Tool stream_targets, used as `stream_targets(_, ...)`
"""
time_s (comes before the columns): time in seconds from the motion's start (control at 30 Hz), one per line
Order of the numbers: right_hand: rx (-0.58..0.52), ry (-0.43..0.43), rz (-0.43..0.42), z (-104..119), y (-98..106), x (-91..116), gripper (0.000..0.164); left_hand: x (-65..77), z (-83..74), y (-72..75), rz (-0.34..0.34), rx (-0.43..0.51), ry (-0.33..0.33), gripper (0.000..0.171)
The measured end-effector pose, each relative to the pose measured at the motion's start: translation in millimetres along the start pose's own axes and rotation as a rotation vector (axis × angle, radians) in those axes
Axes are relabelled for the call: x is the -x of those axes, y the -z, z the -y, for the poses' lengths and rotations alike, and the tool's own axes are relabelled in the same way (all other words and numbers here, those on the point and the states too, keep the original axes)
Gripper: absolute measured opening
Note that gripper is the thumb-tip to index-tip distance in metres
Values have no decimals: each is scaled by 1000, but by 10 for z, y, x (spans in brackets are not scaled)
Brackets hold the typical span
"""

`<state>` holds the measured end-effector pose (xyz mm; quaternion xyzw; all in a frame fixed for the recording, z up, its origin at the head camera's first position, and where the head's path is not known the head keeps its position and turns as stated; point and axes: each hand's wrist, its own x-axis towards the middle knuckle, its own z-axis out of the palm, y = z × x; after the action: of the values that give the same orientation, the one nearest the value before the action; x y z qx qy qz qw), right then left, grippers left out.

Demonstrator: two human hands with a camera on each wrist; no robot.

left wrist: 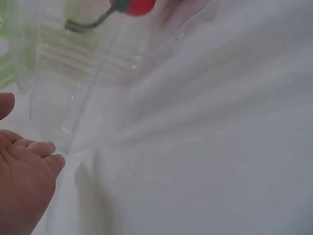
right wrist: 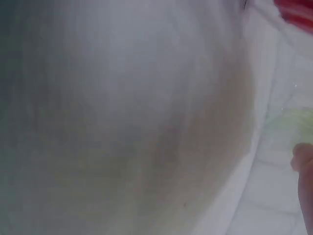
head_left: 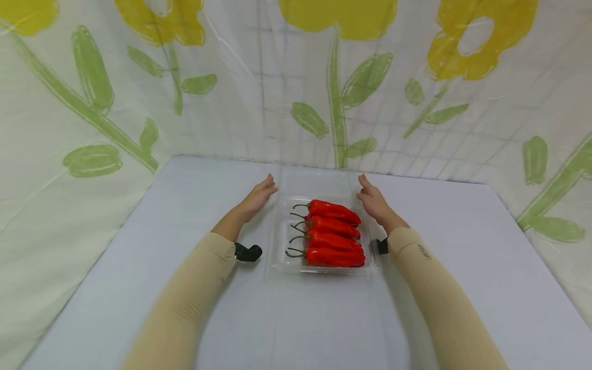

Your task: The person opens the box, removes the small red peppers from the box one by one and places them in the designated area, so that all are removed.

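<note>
Several red peppers with green stems lie side by side in a clear plastic container, stems pointing left. Its transparent lid appears folded back on the far side. My left hand hovers by the container's far left corner, fingers extended and nothing in it. On the opposite side my right hand is held near the far right corner, fingers mostly straight, also holding nothing. In the left wrist view, the hand is close to the clear plastic; touching cannot be told. Only part of the right hand shows in the right wrist view.
A white table spreads around the container. Behind it hangs a pale curtain with yellow flowers and green leaves. Black wrist mounts stick out from the beige sleeves, on both arms.
</note>
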<state>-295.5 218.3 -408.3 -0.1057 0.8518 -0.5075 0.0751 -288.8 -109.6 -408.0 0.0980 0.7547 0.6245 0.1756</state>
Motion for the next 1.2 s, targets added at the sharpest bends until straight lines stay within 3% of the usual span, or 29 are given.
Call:
stream_targets(0.17, -38, -44, -52, 13, 8, 39, 55, 264, -7, -164, 15, 112, 30, 63)
stream_targets(0.4, -85, -110, -91, 16, -15, 61, 55, 611, -45, -491, -84, 395, 74, 64)
stream_targets(0.47, -91, -117, -112, 17, -24, 68, 55, 695, -43, -584, -110, 438, 77, 64)
stream_targets(0.63, -113, -135, -152, 26, -36, 76, 53, 829, 7, -754, -152, 402, 51, 70)
stream_targets(0.73, -110, -140, -131, 28, -13, 79, 53, 848, 50, -810, -174, 377, 16, 77)
stream_targets(1.0, 139, -122, 37, 67, 192, 156, 54, 849, 172, -891, -207, 346, -42, 81)
stream_targets(1.2, 260, -43, 153, 277, 350, 219, 61, 880, 186, -885, -232, 293, -35, 80)
